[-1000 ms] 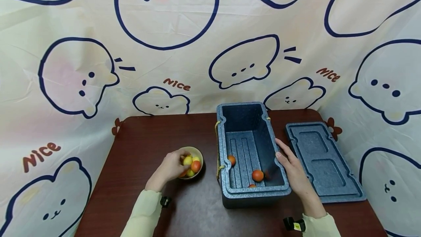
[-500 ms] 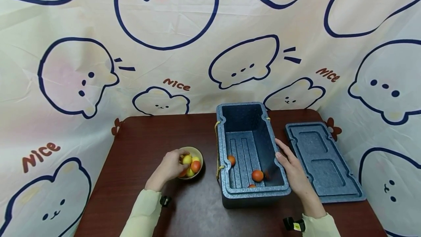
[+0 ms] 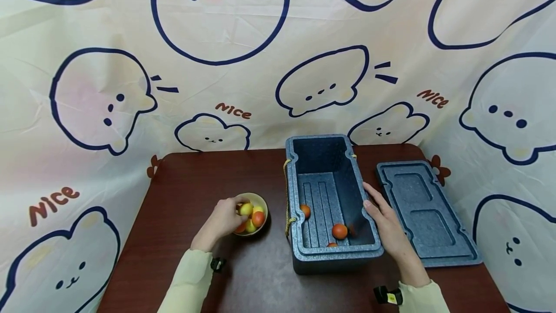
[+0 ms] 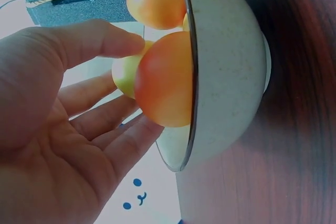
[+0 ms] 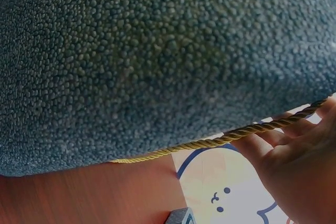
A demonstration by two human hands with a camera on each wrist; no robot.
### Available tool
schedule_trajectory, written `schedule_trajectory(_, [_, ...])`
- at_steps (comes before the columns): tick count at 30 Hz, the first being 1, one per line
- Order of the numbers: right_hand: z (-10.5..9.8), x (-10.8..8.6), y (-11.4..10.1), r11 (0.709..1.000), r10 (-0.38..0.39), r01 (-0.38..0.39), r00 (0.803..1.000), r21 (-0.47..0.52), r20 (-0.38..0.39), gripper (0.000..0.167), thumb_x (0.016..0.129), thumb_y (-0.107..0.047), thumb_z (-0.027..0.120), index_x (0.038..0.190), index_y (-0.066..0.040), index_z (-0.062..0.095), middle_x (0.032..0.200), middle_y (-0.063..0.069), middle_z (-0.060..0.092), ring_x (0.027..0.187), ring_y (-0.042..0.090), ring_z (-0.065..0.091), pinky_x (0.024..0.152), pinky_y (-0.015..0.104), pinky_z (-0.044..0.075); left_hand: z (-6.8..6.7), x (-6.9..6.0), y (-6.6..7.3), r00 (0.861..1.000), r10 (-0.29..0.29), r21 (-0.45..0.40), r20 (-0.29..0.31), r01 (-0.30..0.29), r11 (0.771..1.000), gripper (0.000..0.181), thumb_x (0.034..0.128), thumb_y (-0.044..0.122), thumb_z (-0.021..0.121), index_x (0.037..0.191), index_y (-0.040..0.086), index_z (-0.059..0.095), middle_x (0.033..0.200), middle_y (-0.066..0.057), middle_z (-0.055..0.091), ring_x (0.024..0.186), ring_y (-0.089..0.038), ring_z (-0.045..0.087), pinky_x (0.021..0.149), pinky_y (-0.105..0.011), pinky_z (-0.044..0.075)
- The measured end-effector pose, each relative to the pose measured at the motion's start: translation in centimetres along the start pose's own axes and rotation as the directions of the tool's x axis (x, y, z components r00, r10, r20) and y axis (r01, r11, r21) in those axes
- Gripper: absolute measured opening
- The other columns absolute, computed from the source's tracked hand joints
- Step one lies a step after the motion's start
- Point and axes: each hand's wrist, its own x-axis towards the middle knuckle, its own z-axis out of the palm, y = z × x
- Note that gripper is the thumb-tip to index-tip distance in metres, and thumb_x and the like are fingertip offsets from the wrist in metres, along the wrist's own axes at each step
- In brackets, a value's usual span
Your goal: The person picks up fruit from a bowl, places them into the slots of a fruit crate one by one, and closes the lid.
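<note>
The left hand [image 3: 224, 217] reaches into a small bowl [image 3: 266, 204] of yellow and red-orange fruit. In the left wrist view its thumb and fingers [image 4: 100, 40] close round a yellow-green fruit [image 4: 125, 76], beside a red-orange fruit [image 4: 167, 80] at the bowl's rim [image 4: 226, 66]. The right hand [image 3: 388, 223] lies along the right rim of a blue-grey foam box [image 3: 336, 251], fingers extended on its outer side. In the right wrist view that hand [image 5: 299, 166] is at the box wall [image 5: 157, 77] by a twisted yellow rope [image 5: 226, 137]. Several orange fruits [image 3: 340, 231] lie inside the box.
A blue-grey lid [image 3: 427, 216] rests flat on the brown table [image 3: 191, 177], right of the box. Behind the table hangs a pale curtain [image 3: 226, 86] with bear outlines. A yellow rope [image 3: 287, 197] runs down the box's left side.
The yellow fruit at the left fingertips has shifted slightly up and left within the bowl. The right hand and the box stay in place.
</note>
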Motion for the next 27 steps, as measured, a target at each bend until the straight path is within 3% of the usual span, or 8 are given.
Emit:
schedule_trajectory(10, [0.1,0.1,-0.1,1.0,0.01,-0.01,1.0,-0.009,-0.004,0.051,0.111,-0.033,0.038,0.16,-0.024,0.029,0.162,0.008,0.028,0.133,0.016,0.039,0.095,0.015,0.04,-0.6,0.3,0.1,1.0,0.013,-0.013,0.001,-0.013,1.0,0.04,0.0802,0.006,0.082,0.119,0.005,0.071,0.106,-0.009,0.069,0.089,-0.021,0.061,0.077,-0.036,0.055])
schedule_trajectory(27, [0.0,0.0,0.0,1.0,0.017,-0.017,1.0,-0.011,-0.003,0.051,0.111,-0.033,0.038,0.16,-0.024,0.029,0.162,0.008,0.028,0.134,0.024,0.037,0.095,0.016,0.04,-2.5,0.7,1.5,1.0,0.023,-0.004,-0.016,-0.023,1.0,0.043,0.0829,0.005,0.08,0.124,0.002,0.069,0.126,-0.015,0.065,0.103,-0.027,0.06,0.092,-0.045,0.054])
